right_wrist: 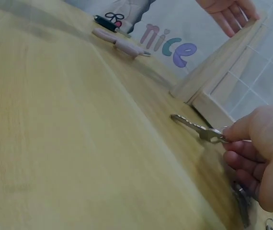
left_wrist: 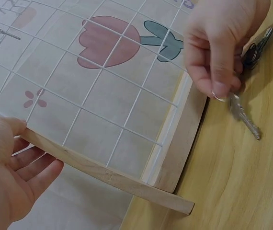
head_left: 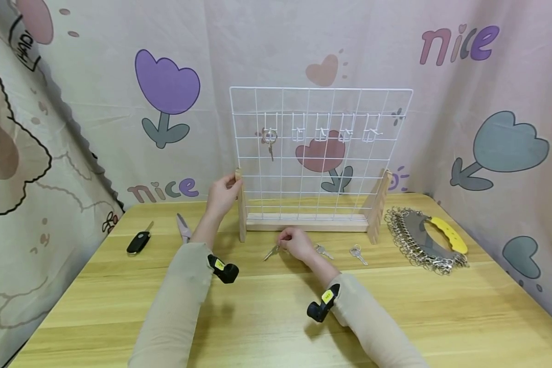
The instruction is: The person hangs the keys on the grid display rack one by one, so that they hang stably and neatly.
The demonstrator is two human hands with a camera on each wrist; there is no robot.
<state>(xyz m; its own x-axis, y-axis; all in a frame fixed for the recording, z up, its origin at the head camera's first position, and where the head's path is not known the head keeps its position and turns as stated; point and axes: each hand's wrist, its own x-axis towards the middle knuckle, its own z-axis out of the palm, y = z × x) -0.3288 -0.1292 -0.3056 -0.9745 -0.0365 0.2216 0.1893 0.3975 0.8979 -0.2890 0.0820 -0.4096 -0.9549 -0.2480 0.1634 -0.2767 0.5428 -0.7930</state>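
A white wire grid rack (head_left: 321, 177) stands in a wooden base on the table. My left hand (head_left: 224, 195) holds its left wooden upright (left_wrist: 108, 175), thumb on one side and fingers on the other. In front of the base, my right hand (head_left: 297, 244) pinches the small ring of a silver key (right_wrist: 194, 125) between thumb and forefinger. That key's blade sticks out just above the table. Another key (head_left: 270, 144) hangs by its ring from the leftmost hook on the grid. Two more keys (head_left: 323, 251) (head_left: 358, 254) lie on the table to the right of my right hand.
Several white hooks (head_left: 322, 134) line the grid's upper part. A black car key (head_left: 139, 242) lies at left, near pink-handled scissors or pliers (right_wrist: 120, 43) partly behind my left arm. At right lies a yellow-handled curved tool (head_left: 450, 235) carrying many metal rings.
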